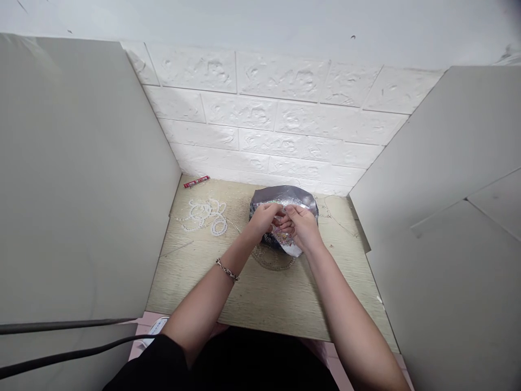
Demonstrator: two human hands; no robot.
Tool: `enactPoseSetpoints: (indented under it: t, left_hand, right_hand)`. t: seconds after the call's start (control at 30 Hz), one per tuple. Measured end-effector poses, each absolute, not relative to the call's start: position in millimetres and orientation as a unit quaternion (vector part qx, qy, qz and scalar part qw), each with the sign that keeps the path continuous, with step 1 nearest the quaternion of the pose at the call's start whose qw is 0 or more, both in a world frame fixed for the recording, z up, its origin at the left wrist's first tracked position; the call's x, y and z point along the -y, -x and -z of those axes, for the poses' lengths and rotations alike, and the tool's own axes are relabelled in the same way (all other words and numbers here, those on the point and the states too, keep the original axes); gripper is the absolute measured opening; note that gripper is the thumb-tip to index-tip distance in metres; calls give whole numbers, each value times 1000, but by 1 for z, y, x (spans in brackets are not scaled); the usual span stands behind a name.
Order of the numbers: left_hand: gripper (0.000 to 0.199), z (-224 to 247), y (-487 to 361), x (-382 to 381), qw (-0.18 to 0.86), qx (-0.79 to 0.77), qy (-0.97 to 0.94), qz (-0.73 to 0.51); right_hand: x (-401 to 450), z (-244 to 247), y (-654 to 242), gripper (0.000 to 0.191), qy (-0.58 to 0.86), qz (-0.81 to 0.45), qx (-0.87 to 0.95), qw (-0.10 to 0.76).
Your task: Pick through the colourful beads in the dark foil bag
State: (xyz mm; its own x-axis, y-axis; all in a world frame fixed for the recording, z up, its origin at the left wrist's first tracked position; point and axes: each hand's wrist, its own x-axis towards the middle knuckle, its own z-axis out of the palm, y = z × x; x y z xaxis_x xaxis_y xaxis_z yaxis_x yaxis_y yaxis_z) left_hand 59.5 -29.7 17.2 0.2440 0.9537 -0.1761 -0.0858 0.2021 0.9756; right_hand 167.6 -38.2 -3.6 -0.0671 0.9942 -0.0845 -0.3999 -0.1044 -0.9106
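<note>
My left hand and my right hand meet over a dark bag with a shiny silver flap in the middle of the table. Thumbs and fingertips on both hands are pinched together close to each other. Whatever is between them is too small to make out. Small multicoloured beads show below my fingers, at the bag's opening. A pale beaded strand curves along the table just in front of the bag. My hands hide part of the bag.
Loops of white beaded strands lie on the table to the left. A small red packet rests at the back left. Thin strands trail right of the bag. Grey panels enclose both sides, and a white brick-patterned wall stands behind.
</note>
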Motion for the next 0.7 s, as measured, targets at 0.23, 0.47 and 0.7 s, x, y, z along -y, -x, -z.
enactPoseSetpoints:
  t: [0.23, 0.47, 0.7]
  left_hand:
    - [22, -18, -61, 31, 576, -450, -544, -413]
    - [29, -13, -55, 27, 501, -442, -638, -381]
    - [27, -10, -35, 17, 358, -465, -751, -303]
  right_hand:
    - [38, 0, -167, 20, 398, -648, 312, 569]
    - [34, 6, -167, 15, 402, -645, 289, 582]
    - [34, 13, -164, 18, 414, -647, 316, 557]
